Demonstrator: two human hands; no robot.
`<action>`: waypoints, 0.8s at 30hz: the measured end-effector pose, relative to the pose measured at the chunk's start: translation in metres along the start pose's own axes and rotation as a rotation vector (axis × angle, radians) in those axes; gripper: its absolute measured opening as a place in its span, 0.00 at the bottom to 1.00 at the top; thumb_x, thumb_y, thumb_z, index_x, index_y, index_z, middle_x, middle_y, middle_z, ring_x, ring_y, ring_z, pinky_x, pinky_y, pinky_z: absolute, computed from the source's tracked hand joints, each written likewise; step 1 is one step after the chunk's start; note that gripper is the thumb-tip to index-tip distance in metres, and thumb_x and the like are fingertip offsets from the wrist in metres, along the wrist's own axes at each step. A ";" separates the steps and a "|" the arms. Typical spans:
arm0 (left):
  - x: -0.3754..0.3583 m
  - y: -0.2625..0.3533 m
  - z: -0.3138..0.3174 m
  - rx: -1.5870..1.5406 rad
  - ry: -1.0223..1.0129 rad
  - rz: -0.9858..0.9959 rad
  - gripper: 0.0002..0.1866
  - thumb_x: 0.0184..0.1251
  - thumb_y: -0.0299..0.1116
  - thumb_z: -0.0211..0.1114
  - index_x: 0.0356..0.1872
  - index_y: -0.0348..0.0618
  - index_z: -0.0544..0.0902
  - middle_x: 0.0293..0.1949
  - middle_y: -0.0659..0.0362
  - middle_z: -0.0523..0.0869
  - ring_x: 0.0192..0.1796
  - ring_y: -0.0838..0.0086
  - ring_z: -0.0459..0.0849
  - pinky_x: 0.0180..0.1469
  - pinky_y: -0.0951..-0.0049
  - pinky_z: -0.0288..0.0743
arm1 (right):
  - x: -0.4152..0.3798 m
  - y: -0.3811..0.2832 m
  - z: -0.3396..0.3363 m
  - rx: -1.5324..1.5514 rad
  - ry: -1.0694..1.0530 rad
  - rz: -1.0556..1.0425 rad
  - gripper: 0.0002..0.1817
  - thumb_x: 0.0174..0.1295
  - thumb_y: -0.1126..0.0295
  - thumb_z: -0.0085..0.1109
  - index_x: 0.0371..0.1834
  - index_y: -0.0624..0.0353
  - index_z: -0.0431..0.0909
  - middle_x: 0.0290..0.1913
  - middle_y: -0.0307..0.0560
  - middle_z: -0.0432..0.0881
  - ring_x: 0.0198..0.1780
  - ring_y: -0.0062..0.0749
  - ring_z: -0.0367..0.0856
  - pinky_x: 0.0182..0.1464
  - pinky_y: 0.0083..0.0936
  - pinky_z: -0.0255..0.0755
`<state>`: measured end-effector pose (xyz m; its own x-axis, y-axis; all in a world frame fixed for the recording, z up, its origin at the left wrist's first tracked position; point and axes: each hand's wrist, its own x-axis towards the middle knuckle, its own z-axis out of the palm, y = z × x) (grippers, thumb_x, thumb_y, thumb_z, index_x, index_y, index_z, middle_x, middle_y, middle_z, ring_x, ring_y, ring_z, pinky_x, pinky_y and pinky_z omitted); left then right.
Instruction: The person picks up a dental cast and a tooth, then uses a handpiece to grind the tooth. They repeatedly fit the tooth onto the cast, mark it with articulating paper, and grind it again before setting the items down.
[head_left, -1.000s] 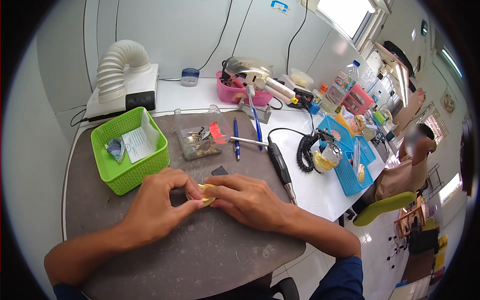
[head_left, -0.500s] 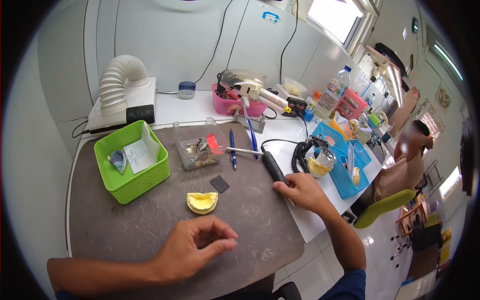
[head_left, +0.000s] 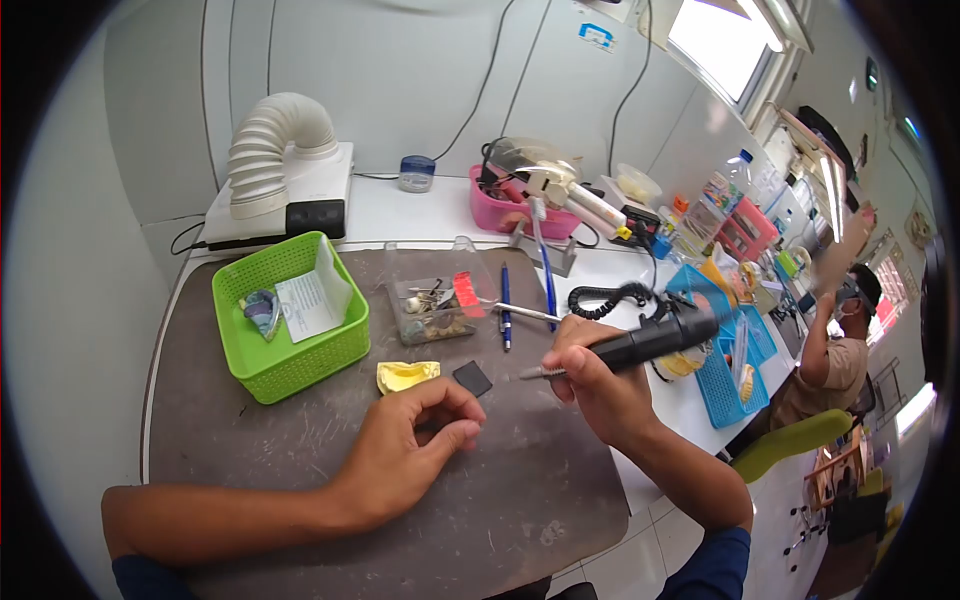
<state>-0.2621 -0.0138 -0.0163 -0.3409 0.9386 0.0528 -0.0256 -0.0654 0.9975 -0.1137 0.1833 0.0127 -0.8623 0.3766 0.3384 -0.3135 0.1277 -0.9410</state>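
Note:
My right hand (head_left: pixel 605 385) is closed round a black rotary handpiece (head_left: pixel 655 342), whose thin metal tip points left over the brown mat (head_left: pixel 520 500). My left hand (head_left: pixel 405 450) is above the mat, its thumb and fingers curled together; anything between the fingertips is too small to tell. Just behind it sits a yellow dental cast (head_left: pixel 405 375), partly covered by the fingers. A small dark square (head_left: pixel 472 378) lies right of the cast. Farther back are a clear box (head_left: pixel 440 325) of small parts, a blue pen (head_left: pixel 506 310) and a metal rod (head_left: pixel 530 312).
A green basket (head_left: pixel 290 370) stands at the left, a white hose unit (head_left: pixel 280 150) behind it. At the back is a pink basket (head_left: pixel 490 212) of tools; blue baskets (head_left: pixel 720 395) and a coiled cord (head_left: pixel 610 298) are at the right. Another person (head_left: pixel 840 350) sits far right.
The handpiece has been lifted off the table by my right hand and turned so its tip points left. My left hand has moved up, nearer the cast. The view has shifted a little.

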 end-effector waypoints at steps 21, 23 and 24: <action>-0.003 0.004 -0.012 -0.401 0.067 -0.093 0.06 0.72 0.18 0.65 0.45 0.31 0.78 0.51 0.44 0.86 0.53 0.64 0.89 0.60 0.63 0.86 | -0.004 0.025 0.030 -0.392 -0.214 -0.434 0.26 0.52 0.78 0.75 0.53 0.63 0.74 0.41 0.53 0.84 0.47 0.48 0.89 0.46 0.38 0.85; -0.003 0.004 -0.013 -0.425 0.062 -0.109 0.05 0.73 0.18 0.64 0.45 0.31 0.78 0.51 0.44 0.86 0.53 0.64 0.89 0.60 0.63 0.87 | -0.004 0.022 0.030 -0.414 -0.228 -0.433 0.26 0.51 0.78 0.76 0.53 0.62 0.74 0.41 0.52 0.84 0.47 0.48 0.89 0.46 0.38 0.86; -0.003 0.004 -0.014 -0.448 0.056 -0.126 0.05 0.73 0.19 0.64 0.45 0.31 0.78 0.51 0.44 0.86 0.53 0.64 0.89 0.60 0.63 0.87 | -0.003 0.020 0.030 -0.434 -0.240 -0.432 0.26 0.51 0.78 0.76 0.53 0.61 0.74 0.40 0.52 0.83 0.46 0.48 0.89 0.46 0.39 0.86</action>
<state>-0.2740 -0.0217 -0.0132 -0.3593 0.9296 -0.0820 -0.4688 -0.1038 0.8772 -0.1292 0.1572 -0.0075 -0.7752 -0.0006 0.6318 -0.5062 0.5989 -0.6205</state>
